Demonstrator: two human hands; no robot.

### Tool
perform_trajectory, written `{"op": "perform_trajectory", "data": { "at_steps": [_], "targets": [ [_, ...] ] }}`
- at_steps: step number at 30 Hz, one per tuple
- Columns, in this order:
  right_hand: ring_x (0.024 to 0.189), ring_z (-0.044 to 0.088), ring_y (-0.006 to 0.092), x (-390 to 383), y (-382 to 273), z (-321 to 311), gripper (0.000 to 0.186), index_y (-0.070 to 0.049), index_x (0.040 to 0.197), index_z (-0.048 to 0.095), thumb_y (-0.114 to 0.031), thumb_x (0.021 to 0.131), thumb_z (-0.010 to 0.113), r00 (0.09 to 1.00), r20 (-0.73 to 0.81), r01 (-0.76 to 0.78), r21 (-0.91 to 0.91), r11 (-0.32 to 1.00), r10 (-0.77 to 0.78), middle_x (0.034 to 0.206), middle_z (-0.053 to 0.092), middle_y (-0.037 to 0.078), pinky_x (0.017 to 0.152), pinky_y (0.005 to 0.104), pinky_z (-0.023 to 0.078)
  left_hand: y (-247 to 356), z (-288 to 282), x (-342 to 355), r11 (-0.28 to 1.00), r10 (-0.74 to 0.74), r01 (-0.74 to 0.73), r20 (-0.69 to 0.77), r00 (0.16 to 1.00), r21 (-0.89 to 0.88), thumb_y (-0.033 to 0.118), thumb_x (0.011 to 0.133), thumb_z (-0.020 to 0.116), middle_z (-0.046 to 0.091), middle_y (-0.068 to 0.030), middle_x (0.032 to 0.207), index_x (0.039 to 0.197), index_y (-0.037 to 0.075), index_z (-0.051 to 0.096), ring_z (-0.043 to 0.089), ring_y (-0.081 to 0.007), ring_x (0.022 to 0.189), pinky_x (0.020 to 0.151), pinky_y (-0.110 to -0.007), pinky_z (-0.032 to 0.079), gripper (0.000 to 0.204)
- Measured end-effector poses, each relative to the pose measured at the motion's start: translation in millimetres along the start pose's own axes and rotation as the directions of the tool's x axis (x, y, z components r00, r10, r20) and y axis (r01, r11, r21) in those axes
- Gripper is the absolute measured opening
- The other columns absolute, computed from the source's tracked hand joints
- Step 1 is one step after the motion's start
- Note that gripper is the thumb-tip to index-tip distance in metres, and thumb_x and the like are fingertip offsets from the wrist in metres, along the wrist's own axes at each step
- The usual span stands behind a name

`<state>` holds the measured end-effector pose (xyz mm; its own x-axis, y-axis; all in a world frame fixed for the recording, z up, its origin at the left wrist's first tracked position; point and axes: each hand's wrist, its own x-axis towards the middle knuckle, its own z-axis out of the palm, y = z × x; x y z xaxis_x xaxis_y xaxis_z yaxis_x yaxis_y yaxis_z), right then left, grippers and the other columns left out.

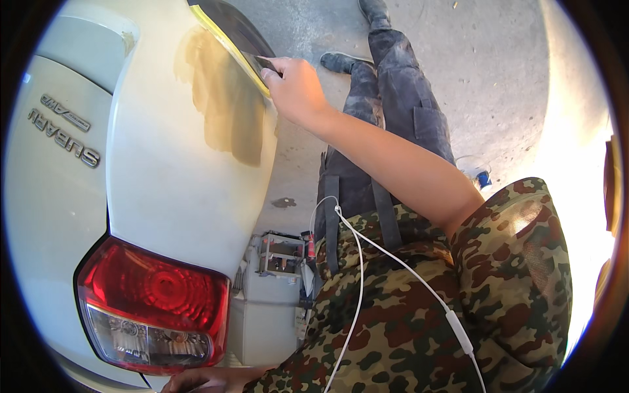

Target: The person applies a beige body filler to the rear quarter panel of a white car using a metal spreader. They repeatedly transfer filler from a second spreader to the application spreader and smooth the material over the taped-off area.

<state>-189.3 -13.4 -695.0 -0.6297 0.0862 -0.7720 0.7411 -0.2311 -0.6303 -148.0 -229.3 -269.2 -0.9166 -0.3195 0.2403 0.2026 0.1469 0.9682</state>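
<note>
My right hand (pixel 291 88) grips a thin flat spreader blade (pixel 255 60) against the yellow strip of tape (pixel 223 38) edging a white car's rear body panel (pixel 170 190). Beside the tape, an uneven tan-brown patch (pixel 219 105) covers part of that panel. The dark curve of what looks like a wheel arch or tyre (pixel 246 26) shows behind the tape. My left hand (pixel 193 382) is low at the frame's bottom, by the car below the red tail light (pixel 154 285); its fingers are partly cut off, so their grip is unclear.
The tailgate (pixel 56 203) with chrome badges fills the left side. A grey cabinet or cart (pixel 262 301) with small tools stands low beside the car. My legs in dark trousers (pixel 406 85) rest on a concrete floor (pixel 498 59). A small blue object (pixel 483 179) lies at right.
</note>
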Motion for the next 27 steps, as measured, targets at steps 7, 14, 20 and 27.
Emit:
{"op": "perform_trajectory", "data": {
  "at_steps": [7,14,20,27],
  "targets": [
    [0.088,0.073,0.0384,1.5,12.1,32.1,0.037,-0.002,0.132,0.071,-0.02,0.101,0.06,0.983,-0.058,0.165,-0.141,0.976,-0.175,0.088,0.075,0.021,0.084,0.0473,0.056,0.6,-4.4,3.6,0.999,-0.027,0.028,0.066,0.997,-0.028,0.016,0.106,0.064,0.077,-0.01,0.12,0.117,0.001,0.074,0.071,-0.0188,0.109,0.098,-0.031,0.061,0.021],
    [0.08,0.071,0.0341,0.0,22.9,-13.0,0.031,0.001,0.117,0.075,-0.021,0.101,0.061,0.995,0.085,-0.048,-0.036,0.998,0.051,0.09,0.074,0.019,0.077,0.0456,0.055,1.6,-7.8,2.5,1.0,0.016,-0.016,0.034,0.999,0.007,0.015,0.105,0.065,0.077,-0.0094,0.119,0.117,0.002,0.074,0.071,-0.0191,0.108,0.098,-0.03,0.061,0.02],
    [0.08,0.065,0.0127,50.4,1.9,-16.0,0.028,0.002,0.11,0.074,-0.022,0.106,0.061,0.988,0.083,-0.145,0.273,0.951,0.126,0.09,0.072,0.006,0.07,0.0353,0.054,1.6,-4.5,4.3,1.0,0.02,-0.02,-0.053,0.998,0.01,0.015,0.102,0.069,0.078,-0.0108,0.115,0.109,0.001,0.076,0.073,-0.0198,0.106,0.096,-0.032,0.062,0.017],
    [0.082,0.067,0.0146,57.0,-15.1,-2.5,0.026,0.001,0.118,0.074,-0.016,0.099,0.067,0.997,0.077,-0.037,0.186,0.982,0.023,0.094,0.075,0.008,0.073,0.0354,0.055,-1.7,1.5,1.7,1.0,0.008,-0.009,-0.053,0.999,-0.021,0.013,0.102,0.07,0.078,-0.012,0.113,0.108,-0.001,0.075,0.073,-0.0208,0.105,0.097,-0.033,0.063,0.016]
  ]
}}
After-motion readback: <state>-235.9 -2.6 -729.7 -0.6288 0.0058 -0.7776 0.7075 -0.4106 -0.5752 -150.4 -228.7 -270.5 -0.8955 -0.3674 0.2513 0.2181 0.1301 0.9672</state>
